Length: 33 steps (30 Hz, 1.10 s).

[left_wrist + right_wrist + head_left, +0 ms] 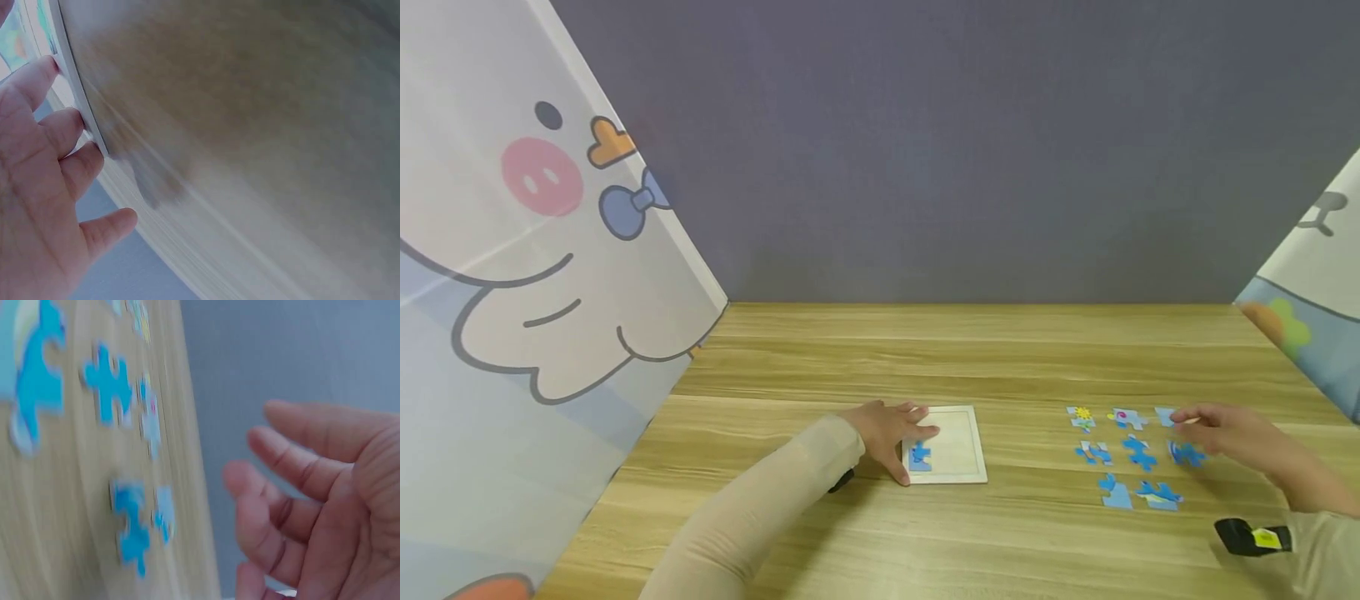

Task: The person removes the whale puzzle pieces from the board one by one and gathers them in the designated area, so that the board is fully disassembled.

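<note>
A square white puzzle tray [976,446] lies mid-table, with a single blue jigsaw piece [919,457] at the lower left of its recess. My left hand [886,433] rests on the tray's left side with fingers spread; in the left wrist view its fingertips touch the tray's edge [78,87]. To the right, my right hand [1232,433] hovers over loose jigsaw pieces, its fingertips by a light-blue piece [1165,416]. In the right wrist view the fingers [281,456] are loosely bent with nothing between them. A dark-blue piece [1186,453] lies just below that hand.
Several more pieces lie in loose rows, among them a yellow flower piece [1082,415], a pink-swirl piece [1127,418] and a plain blue-corner piece [1116,493]. A grey panel [970,150] stands behind the wooden table [820,350], with printed curtains [512,333] at the sides.
</note>
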### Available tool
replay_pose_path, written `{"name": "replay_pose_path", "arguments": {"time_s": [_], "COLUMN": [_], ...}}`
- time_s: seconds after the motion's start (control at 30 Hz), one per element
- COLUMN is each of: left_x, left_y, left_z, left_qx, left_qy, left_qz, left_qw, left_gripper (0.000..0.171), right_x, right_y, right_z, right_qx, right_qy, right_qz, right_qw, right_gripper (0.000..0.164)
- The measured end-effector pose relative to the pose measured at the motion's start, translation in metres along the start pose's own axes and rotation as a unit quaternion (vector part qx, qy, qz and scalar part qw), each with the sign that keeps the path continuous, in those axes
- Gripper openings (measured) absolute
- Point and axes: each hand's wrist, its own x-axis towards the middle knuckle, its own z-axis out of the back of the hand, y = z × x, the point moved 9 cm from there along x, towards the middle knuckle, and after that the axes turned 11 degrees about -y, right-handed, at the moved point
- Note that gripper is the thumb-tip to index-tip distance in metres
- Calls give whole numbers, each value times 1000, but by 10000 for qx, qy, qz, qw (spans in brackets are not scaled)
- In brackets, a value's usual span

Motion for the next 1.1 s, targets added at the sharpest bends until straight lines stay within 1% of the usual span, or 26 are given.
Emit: {"name": "replay_pose_path", "arguments": {"time_s": [0.1, 0.2, 0.33, 0.4, 0.63, 0.7, 0.8, 0.9, 1.0, 1.1], "left_x": [1, 1, 1, 1, 1, -1, -2, -2, -2, -1], "left_y": [-1, 0, 0, 0, 2, 3, 4, 2, 1, 3], "left_z": [-1, -1, -1, -1, -1, -1, 0, 1, 1, 1], "left_qx": [43, 92, 100, 77, -44, -101, -124, -98, -72, -79], "left_qy": [-20, -26, -34, -33, -75, -79, -74, -62, -64, -67], "left_qz": [-27, -16, 2, 10, 8, 26, 61, 73, 64, 72], "left_qw": [10000, 10000, 9999, 10000, 10000, 9999, 9999, 9999, 9999, 9999], "left_gripper": [89, 88, 88, 88, 89, 89, 89, 89, 88, 89], "right_x": [-2, 2, 7, 8, 15, 19, 23, 25, 24, 22], "right_y": [22, 45, 72, 85, 140, 156, 177, 193, 206, 218], "right_z": [-6, -12, -24, -31, -62, -73, -88, -99, -107, -114], "right_qx": [15, -146, -221, -239, -192, -226, -379, -512, -801, -1158], "right_qy": [-179, -459, -590, -595, -385, -418, -525, -664, -847, -967], "right_qz": [316, 693, 1067, 1216, 1635, 1835, 2233, 2640, 2996, 3373], "right_qw": [9993, 9964, 9923, 9905, 9856, 9819, 9726, 9609, 9469, 9292], "right_gripper": [35, 27, 21, 20, 25, 24, 23, 21, 21, 21]}}
